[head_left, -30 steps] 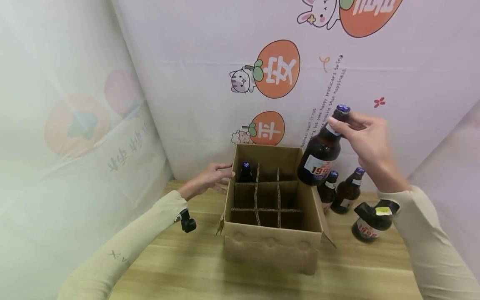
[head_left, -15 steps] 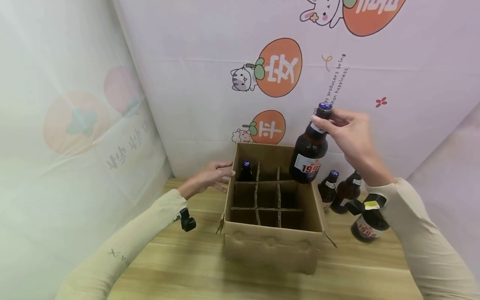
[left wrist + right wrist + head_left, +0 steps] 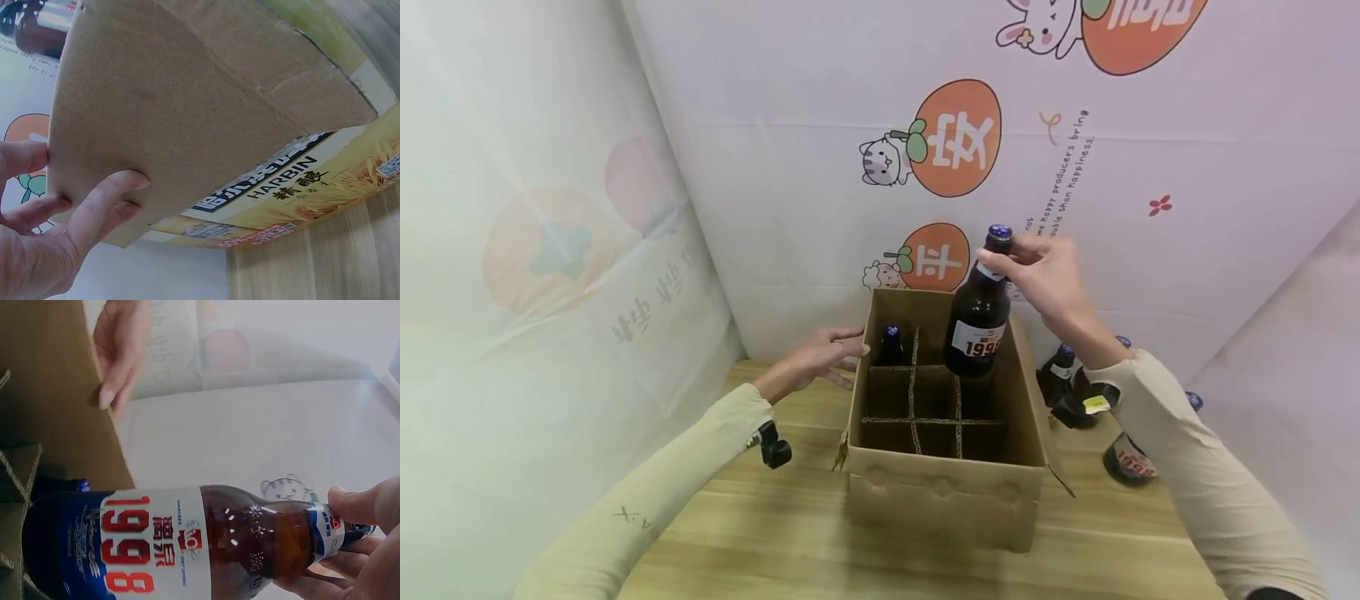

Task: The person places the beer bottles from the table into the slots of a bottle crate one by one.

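My right hand (image 3: 1051,279) pinches a brown beer bottle (image 3: 976,321) by its neck, just under the blue cap. The bottle, labelled 1998 (image 3: 134,544), leans slightly over the back of an open cardboard box (image 3: 943,483). Its base is level with the dividers (image 3: 912,400), above the back middle and right compartments. One capped bottle (image 3: 891,346) stands in the back left compartment. My left hand (image 3: 820,358) rests against the box's left side; in the left wrist view its extended fingers (image 3: 115,187) touch the brown cardboard flap (image 3: 187,94).
Several more bottles stand right of the box on the wooden table (image 3: 760,517), one labelled bottle (image 3: 1127,460) nearer the front; my right arm partly covers them. A printed white cloth (image 3: 805,208) hangs close behind the box. A side flap (image 3: 1056,450) sticks out on the right.
My right hand has carried the bottle leftward from beyond the box's right edge to over its back compartments, then slightly lower. The left hand has stayed at the box's side.
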### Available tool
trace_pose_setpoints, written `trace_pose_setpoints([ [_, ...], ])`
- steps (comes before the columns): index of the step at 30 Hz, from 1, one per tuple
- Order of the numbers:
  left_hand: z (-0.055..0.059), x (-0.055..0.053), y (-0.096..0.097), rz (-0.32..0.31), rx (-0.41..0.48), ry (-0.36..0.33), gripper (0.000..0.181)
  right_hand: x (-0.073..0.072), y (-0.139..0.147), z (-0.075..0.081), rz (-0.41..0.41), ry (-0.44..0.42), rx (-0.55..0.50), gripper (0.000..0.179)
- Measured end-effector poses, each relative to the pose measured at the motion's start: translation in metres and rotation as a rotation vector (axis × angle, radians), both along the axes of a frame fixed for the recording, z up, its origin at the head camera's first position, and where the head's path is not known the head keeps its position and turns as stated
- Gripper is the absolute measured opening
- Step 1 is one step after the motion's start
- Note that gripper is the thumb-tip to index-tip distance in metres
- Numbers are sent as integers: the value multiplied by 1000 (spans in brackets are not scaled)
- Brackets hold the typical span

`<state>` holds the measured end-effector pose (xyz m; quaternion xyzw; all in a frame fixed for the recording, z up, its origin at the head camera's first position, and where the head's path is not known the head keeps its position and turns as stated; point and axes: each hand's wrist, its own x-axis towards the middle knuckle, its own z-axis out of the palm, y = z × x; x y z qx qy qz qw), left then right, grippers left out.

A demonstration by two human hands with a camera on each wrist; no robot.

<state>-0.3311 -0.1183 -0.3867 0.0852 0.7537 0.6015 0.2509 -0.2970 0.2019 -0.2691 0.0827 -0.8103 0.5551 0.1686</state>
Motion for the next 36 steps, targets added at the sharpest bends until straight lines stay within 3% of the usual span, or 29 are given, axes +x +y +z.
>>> trace_pose_setpoints([
  [10, 1, -1, -4, -2, -8, 9, 68, -28, -23, -18, -21, -32, 57, 36],
  [21, -6, -4, -4, -8, 14, 4, 68, -61, -37, -37, -103, -38, 116, 28],
  [29, -4, -2, -3, -11, 18, 7, 68, -76, -40, -50, -98, -72, 132, 29],
  [36, -4, -3, -4, -4, 20, 10, 68, -83, -43, -53, -84, -83, 168, 31],
])
